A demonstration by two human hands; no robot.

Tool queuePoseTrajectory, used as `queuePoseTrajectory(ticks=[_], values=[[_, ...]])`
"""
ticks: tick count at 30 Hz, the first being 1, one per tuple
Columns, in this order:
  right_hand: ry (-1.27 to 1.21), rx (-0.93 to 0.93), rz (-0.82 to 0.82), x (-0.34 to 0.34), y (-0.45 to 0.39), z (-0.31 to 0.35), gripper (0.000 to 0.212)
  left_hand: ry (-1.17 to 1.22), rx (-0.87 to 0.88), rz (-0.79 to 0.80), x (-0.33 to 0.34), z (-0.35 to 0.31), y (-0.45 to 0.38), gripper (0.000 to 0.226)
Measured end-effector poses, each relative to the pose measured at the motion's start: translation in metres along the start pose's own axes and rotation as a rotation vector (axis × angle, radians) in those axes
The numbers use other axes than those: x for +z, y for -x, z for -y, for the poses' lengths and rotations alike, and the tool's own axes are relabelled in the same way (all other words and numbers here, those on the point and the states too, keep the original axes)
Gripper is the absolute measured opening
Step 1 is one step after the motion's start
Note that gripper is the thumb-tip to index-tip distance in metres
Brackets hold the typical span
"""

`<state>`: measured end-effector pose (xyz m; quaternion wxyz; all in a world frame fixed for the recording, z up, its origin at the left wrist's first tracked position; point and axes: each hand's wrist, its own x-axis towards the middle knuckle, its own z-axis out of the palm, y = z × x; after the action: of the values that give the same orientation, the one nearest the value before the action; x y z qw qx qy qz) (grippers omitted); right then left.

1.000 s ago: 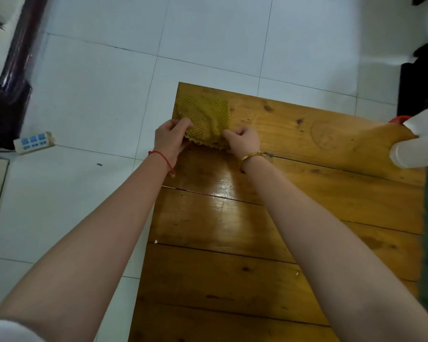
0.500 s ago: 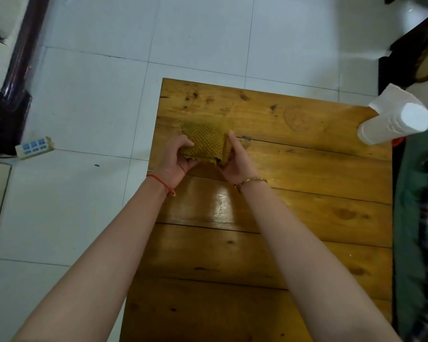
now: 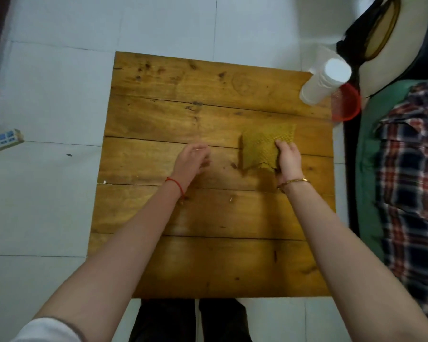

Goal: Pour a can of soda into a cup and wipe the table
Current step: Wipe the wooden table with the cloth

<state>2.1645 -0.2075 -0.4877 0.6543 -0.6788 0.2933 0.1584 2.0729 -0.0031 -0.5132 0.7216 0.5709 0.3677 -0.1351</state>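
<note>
On the right half of the wooden desk (image 3: pixel 158 255), seen from the head camera, the folded yellow-green cloth (image 3: pixel 260 150) now lies under the right hand (image 3: pixel 288 160) alone, whereas half a second ago both hands pinched it near the middle of the far planks. The right hand grips the cloth's right edge, fingers curled over its top and thumb side hidden beneath, so it has firm hold of it. The left hand (image 3: pixel 192 161) has let go and hovers just above the boards to the left, well apart from the cloth, fingers loosely bent and holding nothing. That shift suggests folding is over and the wiping stroke is in hand, with one hand enough to drive the pad. The cloth reads as a rough rectangle whose long axis runs from the near edge toward the far edge, tilted slightly to the right; its ragged open edge faces the person, its neat far corner points toward the white cup (image 3: pixel 324 82) at the desk's far right corner. No can is in view.
</note>
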Motion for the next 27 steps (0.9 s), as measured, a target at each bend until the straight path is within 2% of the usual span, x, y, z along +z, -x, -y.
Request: queuePoseTrajectory(ticks=[2,4,9,11,13,15,18,20,24,27], values=[[0.389,-0.236,-0.085,-0.042,-0.001,-0.006,0.032,-0.299,0.152,-0.104,0.009,0.021,0.011,0.025],[0.695,-0.448,-0.116,-0.08,0.003,-0.017,0.026,-0.536,0.297,-0.186,0.013,0.043,0.022,0.031],[1.128,-0.637,-0.143,-0.14,0.024,-0.066,0.021,-0.913,0.503,-0.337,0.016,0.106,0.055,0.048],[1.195,-0.656,-0.11,-0.156,0.04,-0.093,0.024,-1.045,0.483,-0.346,0.017,0.13,0.068,0.054],[1.274,-0.649,0.004,-0.168,0.055,-0.121,0.029,-1.175,0.467,-0.33,0.015,0.154,0.079,0.058],[1.357,-0.648,0.145,-0.177,0.07,-0.146,0.042,-1.269,0.452,-0.297,0.012,0.174,0.088,0.059],[1.492,-0.79,0.307,-0.185,0.09,-0.175,0.064,-1.337,0.428,-0.286,0.008,0.196,0.094,0.061],[1.552,-0.798,0.353,-0.186,0.097,-0.191,0.065,-1.358,0.413,-0.289,0.006,0.207,0.096,0.061],[1.554,-0.815,0.331,-0.194,0.097,-0.216,0.059,-1.373,0.401,-0.331,0.004,0.22,0.091,0.063],[1.585,-0.884,0.308,-0.194,0.094,-0.222,0.069,-1.37,0.409,-0.377,0.003,0.224,0.084,0.062]])
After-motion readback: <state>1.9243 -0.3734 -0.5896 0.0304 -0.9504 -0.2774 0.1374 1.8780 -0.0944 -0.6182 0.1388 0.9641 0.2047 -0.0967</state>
